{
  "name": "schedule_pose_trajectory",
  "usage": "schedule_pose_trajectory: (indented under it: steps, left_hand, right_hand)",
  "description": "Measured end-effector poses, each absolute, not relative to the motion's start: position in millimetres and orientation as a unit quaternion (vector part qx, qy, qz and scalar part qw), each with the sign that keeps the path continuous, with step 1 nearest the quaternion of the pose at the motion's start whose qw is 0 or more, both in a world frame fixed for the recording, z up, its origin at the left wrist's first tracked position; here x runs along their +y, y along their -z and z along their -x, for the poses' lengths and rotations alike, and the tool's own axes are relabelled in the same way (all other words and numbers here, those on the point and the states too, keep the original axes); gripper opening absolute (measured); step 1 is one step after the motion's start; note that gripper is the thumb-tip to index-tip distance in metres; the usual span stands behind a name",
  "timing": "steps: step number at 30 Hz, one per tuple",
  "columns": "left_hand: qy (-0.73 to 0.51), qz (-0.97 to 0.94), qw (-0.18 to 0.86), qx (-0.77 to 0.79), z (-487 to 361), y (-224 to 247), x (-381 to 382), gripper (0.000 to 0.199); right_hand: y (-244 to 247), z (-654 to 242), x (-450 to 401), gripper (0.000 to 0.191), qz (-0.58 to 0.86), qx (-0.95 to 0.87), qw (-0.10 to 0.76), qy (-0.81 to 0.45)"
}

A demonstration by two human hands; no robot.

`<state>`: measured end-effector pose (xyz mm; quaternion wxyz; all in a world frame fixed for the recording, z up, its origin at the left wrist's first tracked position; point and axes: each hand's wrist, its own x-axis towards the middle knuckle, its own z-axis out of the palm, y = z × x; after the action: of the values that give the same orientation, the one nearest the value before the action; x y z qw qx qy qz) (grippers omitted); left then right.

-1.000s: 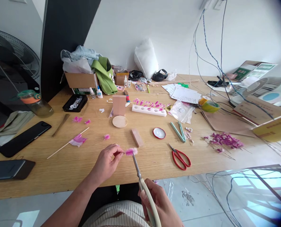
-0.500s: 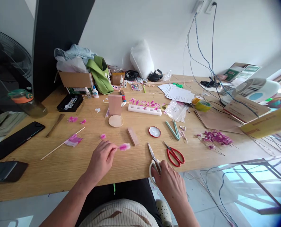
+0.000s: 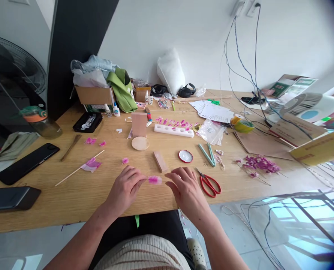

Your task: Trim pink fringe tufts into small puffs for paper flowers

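My left hand [image 3: 126, 189] pinches the thin stem of a fluffy pink-and-white flower piece [image 3: 155, 180] just above the table. My right hand [image 3: 187, 189] is open, thumb and fingers apart, a short way right of the fluffy tip and not touching it. The scissors are hidden, apparently beneath my right hand and wrist. Red-handled pliers [image 3: 210, 184] lie just right of that hand. Beyond the hands are a pinkish wooden block [image 3: 160, 161], a small pink tuft [image 3: 125, 161] and a red-rimmed round lid [image 3: 185, 156].
A white holder [image 3: 174, 131] carries several pink sprigs. Purple-pink blossoms [image 3: 261, 165] are heaped at right. A stick with pink material [image 3: 79, 168] and two phones, one being a black phone [image 3: 27, 164], lie at left. Green folded tweezers-like strips [image 3: 207, 155] rest past the pliers.
My right hand has let go of the scissors and moved up and left toward the flower piece, its fingers spread. My left hand still holds the stem, slightly lower and further right.
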<state>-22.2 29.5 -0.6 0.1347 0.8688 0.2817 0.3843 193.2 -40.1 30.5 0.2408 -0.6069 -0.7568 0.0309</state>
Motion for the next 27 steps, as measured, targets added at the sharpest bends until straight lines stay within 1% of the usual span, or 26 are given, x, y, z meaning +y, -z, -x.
schedule_pose_trajectory:
  steps: [1, 4, 9, 12, 14, 16, 19, 22, 24, 27]
  left_hand:
    - [-0.390, -0.866, 0.134, 0.282, 23, -1, 30, 0.011]
    - [-0.404, -0.857, 0.125, 0.294, 26, -1, 31, 0.011]
    - [-0.385, -0.850, 0.113, 0.341, 27, 5, 33, 0.015]
    - [-0.363, -0.836, 0.119, 0.393, 24, 6, 33, 0.017]
    - [-0.356, -0.817, 0.134, 0.433, 20, 4, 33, 0.016]
    - [-0.371, -0.779, 0.185, 0.470, 17, 4, 33, 0.013]
    - [-0.440, -0.673, 0.318, 0.502, 9, 8, 32, 0.011]
    - [-0.511, -0.553, 0.432, 0.497, 0, 18, 33, 0.017]
    - [-0.546, -0.484, 0.475, 0.492, -8, 23, 33, 0.019]
    - [-0.586, -0.395, 0.512, 0.488, -18, 28, 32, 0.023]
  right_hand:
    - [-28, -190, -36, 0.014, 0.608, -0.757, 0.232, -0.047]
    - [-18, -185, -32, 0.018, 0.613, -0.751, 0.235, -0.075]
    - [-9, -178, -36, 0.022, 0.626, -0.726, 0.280, -0.056]
    - [-9, -169, -35, 0.023, 0.640, -0.704, 0.306, -0.037]
    - [-9, -162, -33, 0.023, 0.649, -0.680, 0.338, -0.048]
    - [-6, -154, -29, 0.022, 0.660, -0.642, 0.383, -0.075]
    - [1, -141, -22, 0.021, 0.670, -0.566, 0.458, -0.145]
    - [11, -130, -13, 0.021, 0.652, -0.497, 0.521, -0.238]
    - [16, -123, -8, 0.023, 0.636, -0.461, 0.550, -0.284]
    - [21, -115, -3, 0.026, 0.614, -0.426, 0.582, -0.320]
